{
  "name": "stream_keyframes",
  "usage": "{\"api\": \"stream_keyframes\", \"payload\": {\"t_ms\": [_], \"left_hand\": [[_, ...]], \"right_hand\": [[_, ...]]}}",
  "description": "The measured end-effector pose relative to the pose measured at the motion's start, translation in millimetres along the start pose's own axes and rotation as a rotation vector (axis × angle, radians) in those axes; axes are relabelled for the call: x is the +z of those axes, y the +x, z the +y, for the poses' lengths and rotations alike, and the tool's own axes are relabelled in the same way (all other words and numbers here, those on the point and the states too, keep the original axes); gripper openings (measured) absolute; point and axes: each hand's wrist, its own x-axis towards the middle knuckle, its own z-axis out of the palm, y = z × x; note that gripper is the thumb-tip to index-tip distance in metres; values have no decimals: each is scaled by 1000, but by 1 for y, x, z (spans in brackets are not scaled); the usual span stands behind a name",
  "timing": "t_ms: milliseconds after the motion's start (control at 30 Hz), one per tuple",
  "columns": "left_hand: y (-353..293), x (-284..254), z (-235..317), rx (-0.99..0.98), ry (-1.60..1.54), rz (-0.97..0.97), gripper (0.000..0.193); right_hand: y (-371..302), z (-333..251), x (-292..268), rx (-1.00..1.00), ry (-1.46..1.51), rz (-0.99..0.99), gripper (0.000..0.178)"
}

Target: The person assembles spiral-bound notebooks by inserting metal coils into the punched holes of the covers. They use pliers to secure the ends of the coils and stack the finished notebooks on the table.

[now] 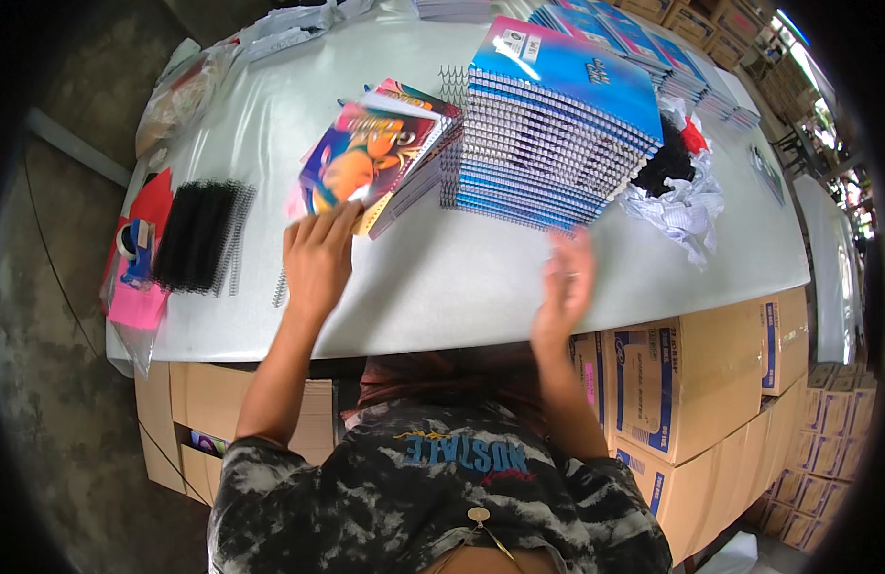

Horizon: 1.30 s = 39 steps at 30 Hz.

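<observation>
My left hand [321,254] has its fingers closed on the near corner of a cover with a bright cartoon picture [361,170], slightly blurred. That cover lies on top of a tilted pile of cartoon-covered sheets [415,187]. My right hand [568,277] is smeared by motion; its fingers point away from me, near the front of a tall stack of blue spiral notebooks [557,134]. Whether that hand touches the stack or holds anything, I cannot make out.
Black spiral coils [196,236] lie on the left, beside a tape dispenser [136,251] on red and pink sheets. Crumpled paper [686,206] and a black tangle [667,163] sit right of the notebooks. More notebook stacks [643,48] stand behind. Cardboard boxes [696,383] are below the table's right side.
</observation>
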Motion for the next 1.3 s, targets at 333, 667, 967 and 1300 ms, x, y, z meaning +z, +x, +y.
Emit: {"api": "stream_keyframes", "payload": {"t_ms": [333, 667, 967, 1300], "left_hand": [[-35, -19, 71, 45, -482, -101, 65], [-81, 54, 27, -712, -1428, -122, 32], [-83, 1, -61, -608, 154, -358, 39], [-69, -1, -36, -69, -371, -400, 24]], "right_hand": [[-23, -30, 74, 460, 385, -179, 26], [1, -12, 26, 239, 241, -507, 23], [8, -7, 21, 52, 91, -751, 25], [14, 8, 21, -13, 134, -520, 22]]}}
